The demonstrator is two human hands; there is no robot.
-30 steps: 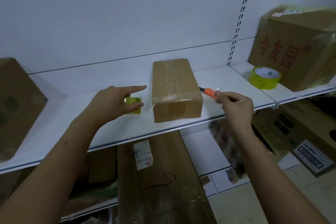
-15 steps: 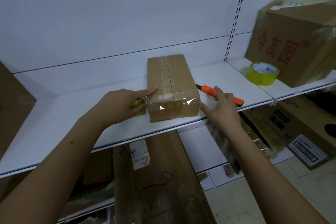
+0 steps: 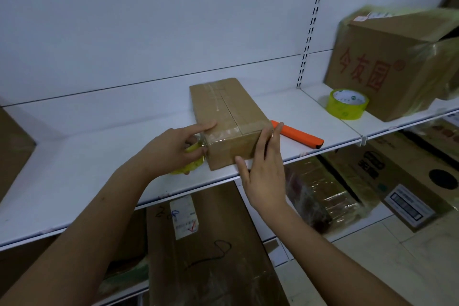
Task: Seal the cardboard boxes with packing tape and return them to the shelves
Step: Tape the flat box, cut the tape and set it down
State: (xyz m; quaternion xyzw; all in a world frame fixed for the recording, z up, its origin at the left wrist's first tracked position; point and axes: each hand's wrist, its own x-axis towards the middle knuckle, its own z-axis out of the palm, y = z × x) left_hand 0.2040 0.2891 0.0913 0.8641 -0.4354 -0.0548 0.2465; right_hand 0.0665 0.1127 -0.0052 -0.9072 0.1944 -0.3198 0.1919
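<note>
Gripped in left hand [image 3: 173, 150]: yellow tape roll [image 3: 190, 160], w/ index finger pressed on small cardboard box [image 3: 229, 122] at shelf [image 3: 99, 156] front edge. Right hand [image 3: 264, 169] is laid flat, fingers spread, against box's right corner. Tape band should be smoothed down firmly w/o wrinkles before being cut w/ orange cutter [image 3: 296, 134].

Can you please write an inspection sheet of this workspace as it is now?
Surface: white shelf, box on it near the front edge.
Job's things: small cardboard box, tape across its near end; tape roll at its left side.
Clutter: orange cutter; second tape roll; large printed box.
Grippers: left hand holds the tape roll; right hand flat against the box's right side.
Cables: nothing seen.
Surroundings: white wall, boxes on lower shelf, tiled floor.
</note>
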